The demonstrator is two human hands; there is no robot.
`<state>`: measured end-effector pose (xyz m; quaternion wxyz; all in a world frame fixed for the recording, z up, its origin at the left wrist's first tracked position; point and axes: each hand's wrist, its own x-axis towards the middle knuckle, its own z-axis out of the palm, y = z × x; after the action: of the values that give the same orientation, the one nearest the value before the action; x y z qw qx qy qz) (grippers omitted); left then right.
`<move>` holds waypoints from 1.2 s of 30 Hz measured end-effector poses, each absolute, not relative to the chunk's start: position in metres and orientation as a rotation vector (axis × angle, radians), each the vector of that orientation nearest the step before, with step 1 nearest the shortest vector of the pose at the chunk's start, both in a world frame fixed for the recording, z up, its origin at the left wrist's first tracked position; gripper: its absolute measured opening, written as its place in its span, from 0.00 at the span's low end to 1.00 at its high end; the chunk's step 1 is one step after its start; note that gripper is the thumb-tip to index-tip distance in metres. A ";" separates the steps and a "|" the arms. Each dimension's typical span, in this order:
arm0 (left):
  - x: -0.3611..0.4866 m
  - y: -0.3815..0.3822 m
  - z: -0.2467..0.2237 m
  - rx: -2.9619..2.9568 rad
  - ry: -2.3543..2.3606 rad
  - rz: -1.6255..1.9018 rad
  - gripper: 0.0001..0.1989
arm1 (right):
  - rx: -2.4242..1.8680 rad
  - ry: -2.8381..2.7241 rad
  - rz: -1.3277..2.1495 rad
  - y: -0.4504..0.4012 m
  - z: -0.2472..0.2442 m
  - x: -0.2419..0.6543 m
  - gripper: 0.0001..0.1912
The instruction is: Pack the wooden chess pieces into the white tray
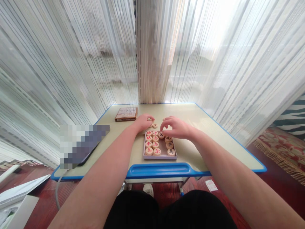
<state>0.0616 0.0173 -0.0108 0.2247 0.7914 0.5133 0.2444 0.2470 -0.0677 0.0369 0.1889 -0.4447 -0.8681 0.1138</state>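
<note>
Round wooden Chinese chess pieces fill much of a shallow white box, red characters on the left and black ones down the right side. My left hand is beyond the box's far left corner, its fingers curled around what looks like a pale chess piece. Beside those fingertips a loose chess piece lies on the table. Over the far right corner of the box is my right hand, fingers bent and apart. Its fingertips are close to a black-marked chess piece; whether they touch it is unclear.
The pale table has a blue rim and a blue front tray groove. A flat brown box lies at the back left. A blurred-out dark device with a cable rests at the left edge. Sheer curtains hang behind.
</note>
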 end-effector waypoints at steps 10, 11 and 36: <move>0.063 0.014 -0.008 2.178 1.429 0.678 0.16 | -1.199 -2.505 0.218 -0.062 0.023 0.243 0.06; 0.063 0.014 -0.008 2.172 1.430 0.676 0.17 | -1.206 -2.500 0.215 -0.061 0.023 0.243 0.07; 0.062 0.016 -0.009 2.194 1.420 0.668 0.16 | -1.261 -2.496 0.307 -0.061 0.029 0.245 0.06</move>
<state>0.0622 0.0164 -0.0093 0.2201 0.7934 0.5135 0.2416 0.2455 -0.0608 0.0295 0.1632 -0.4422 -0.8753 0.1077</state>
